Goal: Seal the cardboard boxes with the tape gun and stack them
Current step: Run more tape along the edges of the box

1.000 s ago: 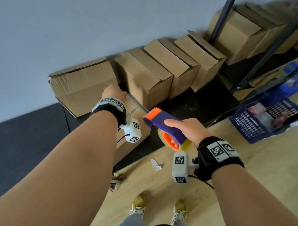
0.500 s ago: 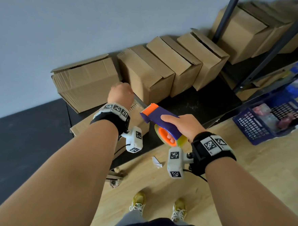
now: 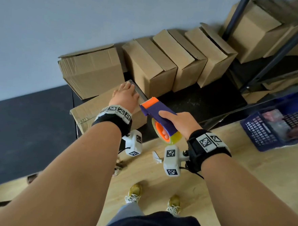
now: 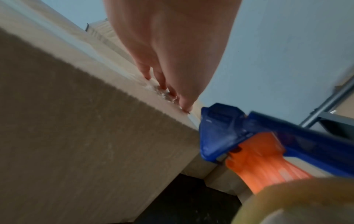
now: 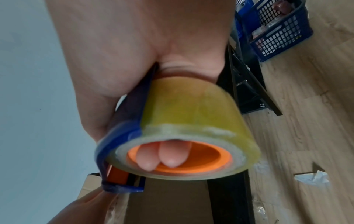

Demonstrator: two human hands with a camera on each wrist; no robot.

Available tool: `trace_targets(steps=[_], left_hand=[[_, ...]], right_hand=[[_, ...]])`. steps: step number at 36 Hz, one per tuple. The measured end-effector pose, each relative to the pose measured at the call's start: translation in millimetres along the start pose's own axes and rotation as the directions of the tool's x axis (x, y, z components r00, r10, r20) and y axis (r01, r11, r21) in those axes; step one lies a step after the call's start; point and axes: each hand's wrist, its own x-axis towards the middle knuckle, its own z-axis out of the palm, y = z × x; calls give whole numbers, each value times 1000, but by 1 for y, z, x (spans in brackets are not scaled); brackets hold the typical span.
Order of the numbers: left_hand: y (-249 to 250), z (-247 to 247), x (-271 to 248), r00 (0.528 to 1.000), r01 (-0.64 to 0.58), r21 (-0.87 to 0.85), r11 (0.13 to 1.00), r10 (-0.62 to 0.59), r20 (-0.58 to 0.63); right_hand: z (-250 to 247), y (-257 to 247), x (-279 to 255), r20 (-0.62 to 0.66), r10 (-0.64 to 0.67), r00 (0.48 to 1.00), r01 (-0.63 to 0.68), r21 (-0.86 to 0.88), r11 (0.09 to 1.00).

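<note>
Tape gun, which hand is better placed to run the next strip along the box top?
Right. The right hand already grips the tape gun beside the box; the left hand lies flat on top, holding it.

Both forearms are bare. Each wrist wears a black strap (image 3: 197, 152) topped with white blocks printed with black square-code markers (image 3: 117, 110). A white camera housing (image 3: 171, 160) bearing the same markers hangs under each wrist, trailing a thin black cable. Below are grey trousers, a dark top, and what look like yellow laced shoes (image 3: 134, 194).
</note>
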Motion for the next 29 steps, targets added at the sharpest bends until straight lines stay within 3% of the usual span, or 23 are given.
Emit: trace_targets(steps=[12,17,23,29], left_hand=[[2,6,-11,999,44,18,999,-45,23],[2,16,-12,996,84,-70,994,-86,-30],[0,20,-14,995,91,-65,994,-93,-28],[1,21,-14,994,104,-58,993,-105,-21]], right_hand=[[-23,22,-17,170,66,983,-72,25,997],[-20,23,-10,152,93,984,-91,-17,996],[-10,18,7,53,105,993,-103,-38,994],[-3,14,19,56,158,986,-160,24,987]])
